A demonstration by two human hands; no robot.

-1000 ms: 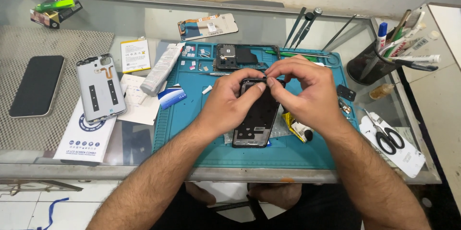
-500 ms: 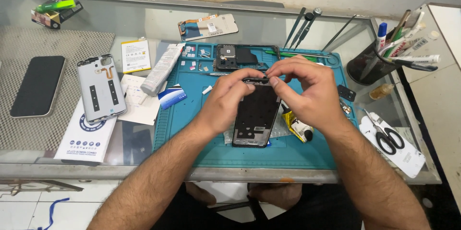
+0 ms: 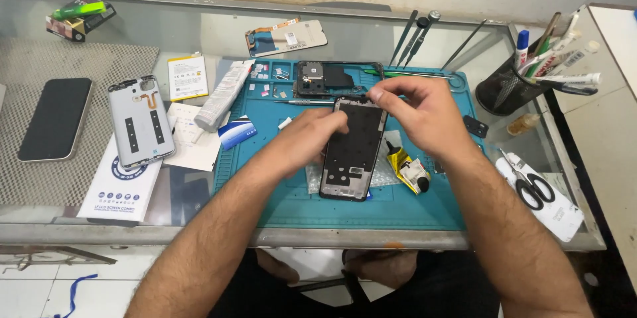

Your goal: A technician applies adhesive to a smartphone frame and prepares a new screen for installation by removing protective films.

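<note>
a black phone frame (image 3: 352, 152), stripped open with its inner face up, is lying flat and upright, lengthwise on the teal mat, tilting slightly rightward at the top, its bottom end sitting on a clear plastic sheet near the mat's middle.

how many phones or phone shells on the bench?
4: black frame under both hands, dark phone far left, grey back shell beside it, opened chassis at mat's top edge. Others may be hidden.

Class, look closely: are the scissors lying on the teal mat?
No, the scissors lie on white paper on the glass, right of the teal mat.
</note>
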